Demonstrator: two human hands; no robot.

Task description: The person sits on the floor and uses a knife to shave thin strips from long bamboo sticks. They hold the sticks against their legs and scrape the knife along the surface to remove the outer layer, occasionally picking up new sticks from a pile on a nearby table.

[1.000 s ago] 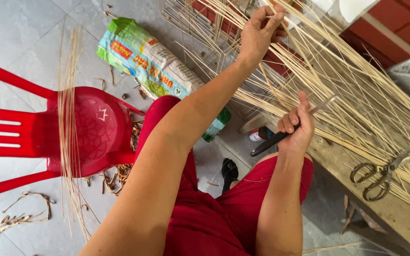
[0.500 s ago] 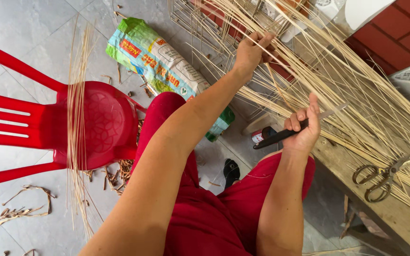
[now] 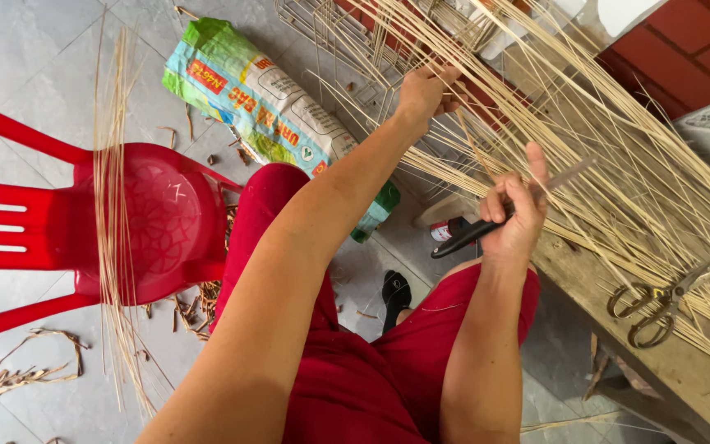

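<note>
fingers (image 3: 441, 82) of the left hand (image 3: 422, 92) are closing around thin strips (image 3: 585, 123) spreading over the tabletop (image 3: 684, 370); right hand (image 3: 515, 218) fingers are gripping a knife (image 3: 470, 236), scissors (image 3: 659, 304) lying beyond it.

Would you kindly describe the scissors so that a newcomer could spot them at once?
Start at the wooden bench on the right, under the fanned pale strips. The scissors lie flat near its edge, right of the right hand. They alone are dark metal with two loop handles.
</note>
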